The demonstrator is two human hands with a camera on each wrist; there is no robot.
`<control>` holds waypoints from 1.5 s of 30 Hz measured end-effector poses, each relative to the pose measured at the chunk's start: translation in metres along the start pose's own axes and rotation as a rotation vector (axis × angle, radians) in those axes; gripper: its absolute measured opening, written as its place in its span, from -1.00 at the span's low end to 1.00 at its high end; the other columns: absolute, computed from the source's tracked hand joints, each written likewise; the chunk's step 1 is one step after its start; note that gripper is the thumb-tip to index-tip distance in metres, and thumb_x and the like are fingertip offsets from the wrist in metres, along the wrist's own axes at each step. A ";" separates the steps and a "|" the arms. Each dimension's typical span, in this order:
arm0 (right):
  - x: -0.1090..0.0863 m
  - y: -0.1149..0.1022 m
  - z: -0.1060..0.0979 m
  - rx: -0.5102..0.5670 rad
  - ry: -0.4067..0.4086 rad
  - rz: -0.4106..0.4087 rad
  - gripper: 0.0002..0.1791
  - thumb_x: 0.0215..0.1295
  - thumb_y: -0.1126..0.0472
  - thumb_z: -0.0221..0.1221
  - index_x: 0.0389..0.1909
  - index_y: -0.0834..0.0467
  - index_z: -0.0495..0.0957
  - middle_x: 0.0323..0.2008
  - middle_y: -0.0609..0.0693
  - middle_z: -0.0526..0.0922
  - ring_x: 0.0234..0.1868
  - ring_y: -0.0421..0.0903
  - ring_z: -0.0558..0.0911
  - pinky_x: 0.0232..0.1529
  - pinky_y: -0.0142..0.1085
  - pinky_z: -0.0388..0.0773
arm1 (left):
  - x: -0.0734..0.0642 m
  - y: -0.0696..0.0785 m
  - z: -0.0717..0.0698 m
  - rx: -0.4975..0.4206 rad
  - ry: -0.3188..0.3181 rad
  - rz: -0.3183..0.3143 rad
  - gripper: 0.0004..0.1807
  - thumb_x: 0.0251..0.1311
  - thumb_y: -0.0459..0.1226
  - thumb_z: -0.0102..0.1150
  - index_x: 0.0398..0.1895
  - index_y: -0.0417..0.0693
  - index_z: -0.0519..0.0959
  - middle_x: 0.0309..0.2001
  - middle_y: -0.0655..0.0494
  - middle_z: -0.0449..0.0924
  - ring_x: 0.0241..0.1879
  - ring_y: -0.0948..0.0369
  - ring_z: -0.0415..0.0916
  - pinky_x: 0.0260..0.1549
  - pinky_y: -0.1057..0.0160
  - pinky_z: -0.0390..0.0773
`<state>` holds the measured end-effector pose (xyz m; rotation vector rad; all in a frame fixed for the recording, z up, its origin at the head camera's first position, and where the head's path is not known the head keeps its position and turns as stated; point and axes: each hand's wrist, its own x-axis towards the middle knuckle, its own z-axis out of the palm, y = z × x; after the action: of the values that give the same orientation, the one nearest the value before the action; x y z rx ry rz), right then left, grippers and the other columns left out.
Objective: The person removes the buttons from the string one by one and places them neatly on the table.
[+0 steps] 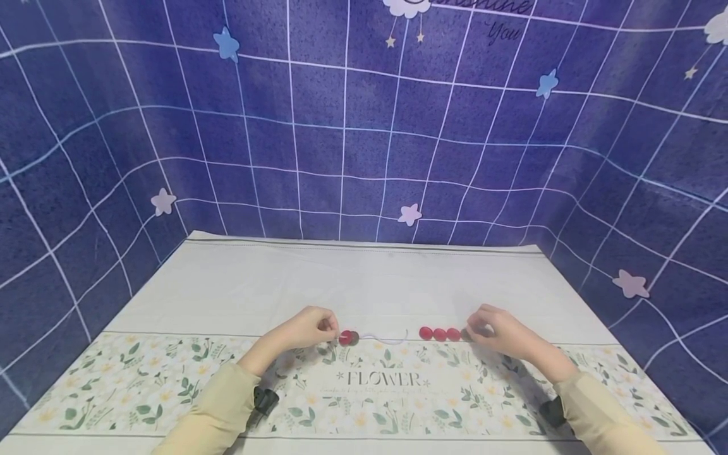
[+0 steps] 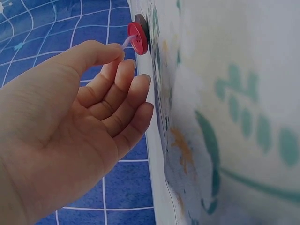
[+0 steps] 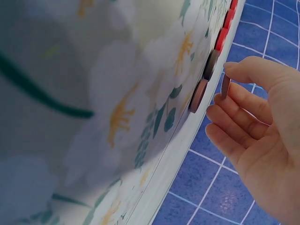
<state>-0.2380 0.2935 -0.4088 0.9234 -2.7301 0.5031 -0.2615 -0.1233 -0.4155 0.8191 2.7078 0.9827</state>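
My left hand (image 1: 311, 327) pinches the end of a pale lavender string (image 2: 127, 41) between thumb and index finger. The string passes through a red button (image 2: 138, 39) with a dark button (image 2: 141, 20) right behind it; its loose length (image 1: 387, 342) curves rightward over the cloth. On the right, my right hand (image 1: 502, 332) pinches a brown button (image 3: 225, 87), seen edge-on in the right wrist view. Below those fingers lie a reddish-brown button (image 3: 198, 96) and a dark grey button (image 3: 211, 64), in line with three red buttons (image 1: 440, 335).
A white tablecloth (image 1: 364, 284) with a floral band and printed "FLOWER" lettering (image 1: 382, 379) covers the table. Blue grid-patterned fabric (image 1: 318, 145) with stars hangs behind and at both sides. Dark wrist bands (image 1: 265, 400) are on both sleeves.
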 end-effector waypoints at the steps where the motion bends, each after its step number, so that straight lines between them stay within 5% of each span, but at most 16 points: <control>1: -0.001 0.000 0.000 0.000 -0.004 0.002 -0.86 0.07 0.33 0.26 -0.30 0.16 0.59 -0.37 -0.09 0.58 -0.31 -0.14 0.61 -0.23 -0.29 0.59 | 0.000 -0.001 0.001 0.000 0.000 -0.002 -0.96 0.11 -0.26 0.18 -0.44 -0.01 0.55 -0.51 0.26 0.53 -0.47 0.33 0.44 -0.34 0.34 0.48; 45: -0.013 0.012 -0.005 -0.032 -0.017 0.087 -0.82 0.07 0.30 0.27 -0.27 0.18 0.57 -0.34 -0.08 0.58 -0.27 -0.08 0.61 -0.17 -0.21 0.58 | 0.001 -0.001 -0.001 -0.024 -0.019 -0.014 -0.96 0.12 -0.28 0.18 -0.44 -0.04 0.55 -0.51 0.23 0.54 -0.47 0.30 0.44 -0.33 0.31 0.48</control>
<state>-0.2354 0.3115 -0.4117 0.8071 -2.7949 0.4672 -0.2631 -0.1237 -0.4150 0.8004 2.6769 0.9975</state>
